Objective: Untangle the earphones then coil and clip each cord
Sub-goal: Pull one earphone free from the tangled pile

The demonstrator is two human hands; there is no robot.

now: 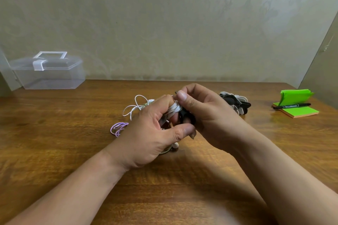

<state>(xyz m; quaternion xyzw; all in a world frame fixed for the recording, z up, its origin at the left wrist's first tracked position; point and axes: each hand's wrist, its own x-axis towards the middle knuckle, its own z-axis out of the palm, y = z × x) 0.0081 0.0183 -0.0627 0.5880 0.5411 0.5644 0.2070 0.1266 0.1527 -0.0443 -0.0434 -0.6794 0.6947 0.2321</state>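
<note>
Gripping the white coil (175,108) in our left hand (146,133) above the table (64,133) while our right hand (206,115) pinches a black clip (184,115) against it, we judge the loops may spring loose if the clip bites only part of the bundle or slips.

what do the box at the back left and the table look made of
The box: likely clear plastic, smooth; you see straight through it. The table: wood or wood-look laminate, glossy; brown grain with light reflections.
</note>
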